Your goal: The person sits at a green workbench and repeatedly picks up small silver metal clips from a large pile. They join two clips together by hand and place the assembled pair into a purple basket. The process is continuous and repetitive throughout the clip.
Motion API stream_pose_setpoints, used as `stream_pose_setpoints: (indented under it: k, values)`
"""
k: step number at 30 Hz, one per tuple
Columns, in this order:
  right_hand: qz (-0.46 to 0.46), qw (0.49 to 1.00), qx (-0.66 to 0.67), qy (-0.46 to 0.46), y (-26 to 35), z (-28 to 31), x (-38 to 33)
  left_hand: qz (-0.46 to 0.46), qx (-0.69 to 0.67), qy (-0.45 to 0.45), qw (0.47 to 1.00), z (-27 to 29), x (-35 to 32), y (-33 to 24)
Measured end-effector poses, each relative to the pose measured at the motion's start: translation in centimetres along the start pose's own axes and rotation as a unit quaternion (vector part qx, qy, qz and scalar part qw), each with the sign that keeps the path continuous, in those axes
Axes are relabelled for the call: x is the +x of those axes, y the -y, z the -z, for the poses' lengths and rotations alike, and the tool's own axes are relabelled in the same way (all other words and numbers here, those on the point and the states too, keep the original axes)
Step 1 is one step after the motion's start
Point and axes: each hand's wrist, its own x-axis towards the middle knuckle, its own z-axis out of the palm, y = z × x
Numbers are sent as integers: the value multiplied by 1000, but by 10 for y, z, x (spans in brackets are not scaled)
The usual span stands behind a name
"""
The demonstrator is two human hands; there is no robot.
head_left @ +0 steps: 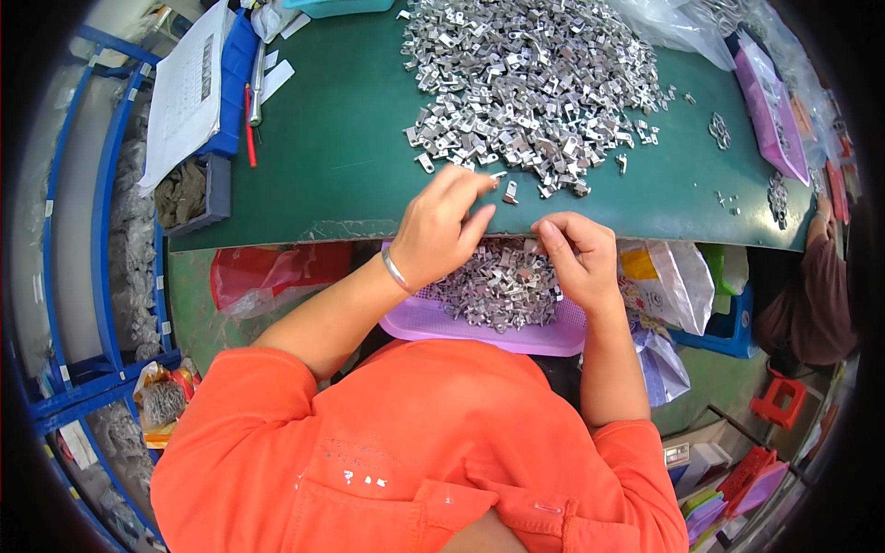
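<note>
A big heap of small silver metal brackets (544, 83) lies on the green table (332, 166). My left hand (441, 226), with a bangle on its wrist, reaches over the front edge toward the heap. Its fingers are bent and its thumb stands apart from them. One loose bracket (511, 192) lies just beyond the fingertips. My right hand (585, 258) is at the table edge, thumb and index finger pinched together; whatever is between them is too small to make out. Below both hands, a purple plastic basket (442, 327) on my lap holds many more brackets.
At the left, a blue tray (229, 111) carries papers, beside a red pen (250, 129) and a grey bin (217, 189) with cloth. A pink basket (770, 115) stands at the right. Blue shelving (111, 203) rises at far left; another person's sleeve (819, 295) shows at far right.
</note>
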Motion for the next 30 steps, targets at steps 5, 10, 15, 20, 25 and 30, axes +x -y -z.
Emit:
stream_pose_setpoints:
  k: [5,10,15,20,25,30]
  values:
    - [96,949,-229,-193,5,-13,21,-59,110,24,992,-19,13,-2]
    - [146,943,-218,-206,-13,-13,24,-75,14,63,995,-19,9,2]
    - [173,950,-180,-186,-12,-5,6,-152,-52,134,978,-7,-2,1]
    - [275,924,-234,-124,-17,0,-4,-65,-64,85,992,-18,5,-7]
    - [245,941,-177,-151,-8,1,-5,-98,39,98,990,-35,23,-9]
    - [151,909,-297,-252,-16,1,22,-96,51,60,992,-55,28,-14]
